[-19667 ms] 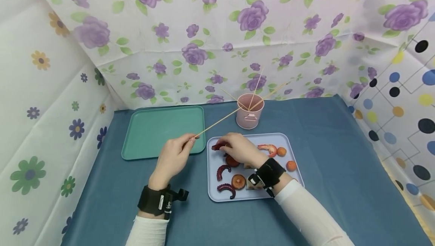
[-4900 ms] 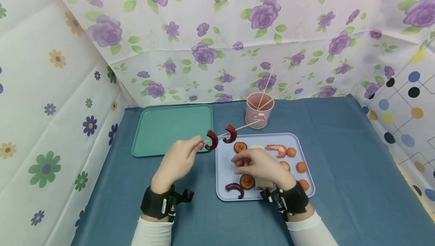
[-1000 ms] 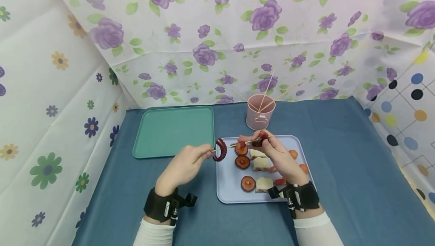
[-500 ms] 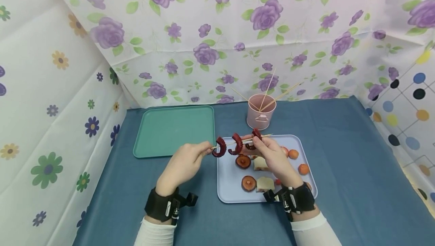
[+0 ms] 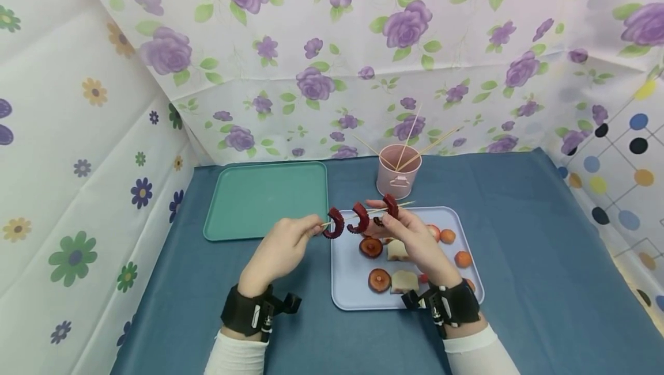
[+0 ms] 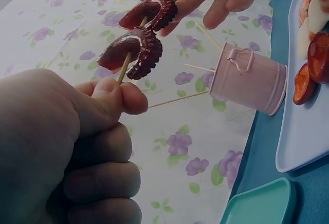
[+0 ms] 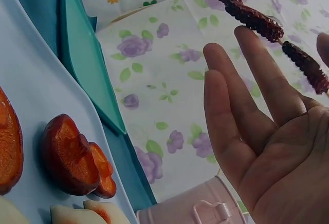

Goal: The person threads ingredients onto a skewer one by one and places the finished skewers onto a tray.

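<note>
Thin skewer, likely light but snappable, is pinched at its butt by left hand; three soft octopus curls threaded, right hand spread open beside them

Counted three octopus curls on one skewer, three more skewers in one pink bucket, and beside that bucket two trays, one green, one lilac with two mushroom slices.
</note>
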`<state>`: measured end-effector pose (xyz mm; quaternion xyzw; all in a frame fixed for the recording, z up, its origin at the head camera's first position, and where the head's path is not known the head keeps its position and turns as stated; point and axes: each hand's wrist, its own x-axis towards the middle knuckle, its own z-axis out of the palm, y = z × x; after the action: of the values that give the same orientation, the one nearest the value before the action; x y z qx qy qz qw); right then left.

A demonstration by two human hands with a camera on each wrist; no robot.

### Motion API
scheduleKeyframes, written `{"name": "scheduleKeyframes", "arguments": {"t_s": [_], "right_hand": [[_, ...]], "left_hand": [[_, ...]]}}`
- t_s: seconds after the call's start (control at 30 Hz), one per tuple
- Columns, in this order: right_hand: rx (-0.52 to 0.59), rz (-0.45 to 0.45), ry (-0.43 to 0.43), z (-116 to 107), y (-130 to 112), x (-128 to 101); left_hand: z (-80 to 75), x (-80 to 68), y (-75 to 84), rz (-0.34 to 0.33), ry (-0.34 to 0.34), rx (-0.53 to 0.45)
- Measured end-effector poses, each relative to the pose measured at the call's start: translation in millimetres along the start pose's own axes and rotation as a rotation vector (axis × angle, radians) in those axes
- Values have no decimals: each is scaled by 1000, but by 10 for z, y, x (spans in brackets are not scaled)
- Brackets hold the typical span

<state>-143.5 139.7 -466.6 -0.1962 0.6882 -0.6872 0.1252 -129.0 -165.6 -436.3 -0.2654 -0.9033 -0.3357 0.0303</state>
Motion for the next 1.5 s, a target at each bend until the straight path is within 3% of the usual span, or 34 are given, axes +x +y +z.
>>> {"name": "scheduleKeyframes", "arguments": {"t_s": [0.2, 0.43, 0.63, 1.07, 1.33, 1.5], "right_hand": [[-1, -26, -16, 31, -1, 4], [-1, -54, -52, 61, -16, 0], [-93, -80, -32, 107, 14, 19], [-122, 20, 103, 244, 91, 51], [-119, 81, 210, 314, 110, 81], [-216, 68, 265, 354, 109, 89]], "left_hand": [[-5, 6, -6, 2, 16, -76], [8, 8, -33, 26, 32, -97], [25, 7, -29, 35, 22, -109], [98, 33, -48, 28, 27, -120], [337, 139, -112, -33, 70, -149], [453, 162, -121, -73, 107, -170]]}}
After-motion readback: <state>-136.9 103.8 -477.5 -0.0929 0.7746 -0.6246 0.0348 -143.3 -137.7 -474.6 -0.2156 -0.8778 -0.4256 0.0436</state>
